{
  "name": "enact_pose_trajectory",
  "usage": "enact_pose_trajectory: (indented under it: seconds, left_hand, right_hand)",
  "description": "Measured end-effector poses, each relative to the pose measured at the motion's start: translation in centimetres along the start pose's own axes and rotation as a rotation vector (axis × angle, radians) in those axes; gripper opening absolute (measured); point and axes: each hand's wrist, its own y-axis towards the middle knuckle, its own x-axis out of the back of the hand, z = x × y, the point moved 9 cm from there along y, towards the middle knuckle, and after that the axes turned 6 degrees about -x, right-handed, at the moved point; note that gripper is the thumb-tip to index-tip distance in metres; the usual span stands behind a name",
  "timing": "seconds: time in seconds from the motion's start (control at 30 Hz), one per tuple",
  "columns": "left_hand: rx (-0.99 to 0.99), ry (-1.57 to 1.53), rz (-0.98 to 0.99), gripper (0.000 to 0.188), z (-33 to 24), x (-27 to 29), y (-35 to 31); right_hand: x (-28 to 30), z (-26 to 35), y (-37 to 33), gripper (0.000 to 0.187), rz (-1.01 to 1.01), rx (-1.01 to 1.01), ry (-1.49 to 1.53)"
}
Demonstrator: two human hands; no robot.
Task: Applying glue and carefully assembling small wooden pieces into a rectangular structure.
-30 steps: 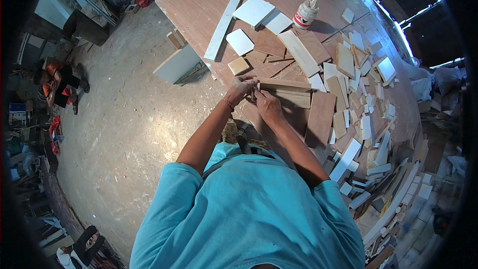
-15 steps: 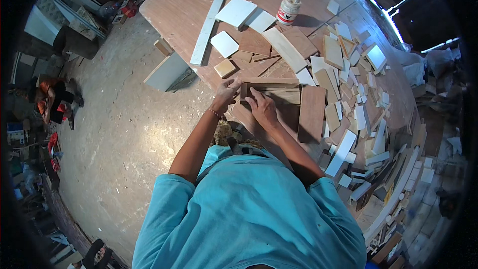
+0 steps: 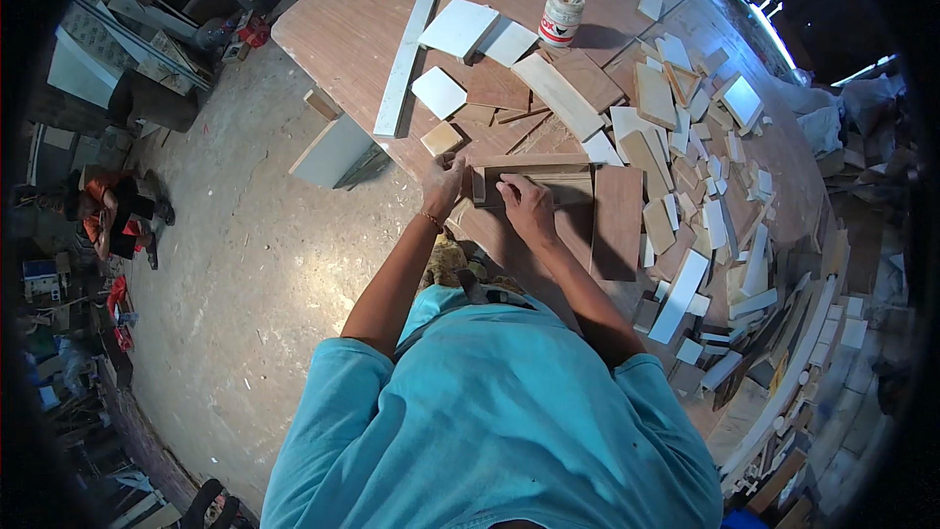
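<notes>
From my head camera, looking down, I see my two hands on a big wooden table [image 3: 352, 20]. My left hand [image 3: 446, 186] pinches the left end of a small wooden frame [image 3: 534, 176], with my fingers curled on its short end piece. My right hand [image 3: 524, 208] lies flat on the frame's near side, fingers spread a little, pressing it down. The frame sits near my edge of the table, on top of a brown board [image 3: 617, 220].

I think the frame is light and stiff, made of thin wood strips. The joints may be weak, so I should hold it at the corners and not twist it. Its long side runs left to right across me, and the open end points to my right.

Around it lie many wood bits, white and brown. A long pale strip [image 3: 409, 49] lies farther up the table on the left. A glue bottle [image 3: 561, 18] with a stick in it stands at the far side. A small tan block [image 3: 441, 138] is just past my left hand
</notes>
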Motion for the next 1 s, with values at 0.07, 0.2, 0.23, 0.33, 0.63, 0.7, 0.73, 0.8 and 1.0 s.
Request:
enact_pose_trajectory:
  seconds: [0.07,0.2,0.23,0.33,0.63,0.7,0.73,0.8,1.0]
  left_hand:
    - [-0.083,0.271,0.006,0.031,-2.2,-0.2,0.2]
    - [-0.470,0.727,0.009,0.042,-4.6,-0.1,1.3]
    - [-0.389,0.676,-0.068,0.045,-2.6,2.0,2.3]
    - [-0.622,0.935,-0.035,0.048,-4.4,0.5,2.3]
    - [-0.564,0.745,0.023,0.064,-7.3,-1.2,3.8]
    - [-0.824,0.597,-0.144,0.068,-9.8,-0.9,2.9]
    - [-0.832,0.590,-0.135,0.068,-10.8,-1.4,2.4]
    - [-0.645,0.315,0.004,0.065,-13.0,-3.0,1.2]
    - [-0.456,-0.166,0.342,0.056,-15.9,-7.5,-7.8]
  right_hand:
    - [0.5,-0.3,0.3,0.016,-0.010,-0.036,-0.061]
    - [1.0,-2.5,-0.2,0.015,-0.085,-0.078,0.015]
    - [0.5,-1.7,-0.3,0.014,-0.083,-0.043,0.012]
    - [0.1,-2.7,-1.0,0.013,-0.090,-0.072,-0.034]
    - [-0.4,-4.5,-1.5,0.014,-0.070,-0.159,-0.080]
    - [0.2,-4.2,-1.3,0.016,-0.098,-0.140,-0.019]
    - [0.5,-4.2,-1.3,0.016,-0.109,-0.144,-0.024]
    - [1.5,-4.8,-1.6,0.021,-0.108,-0.214,0.010]
    - [3.8,-4.6,-4.1,0.019,-0.230,-0.307,-0.166]
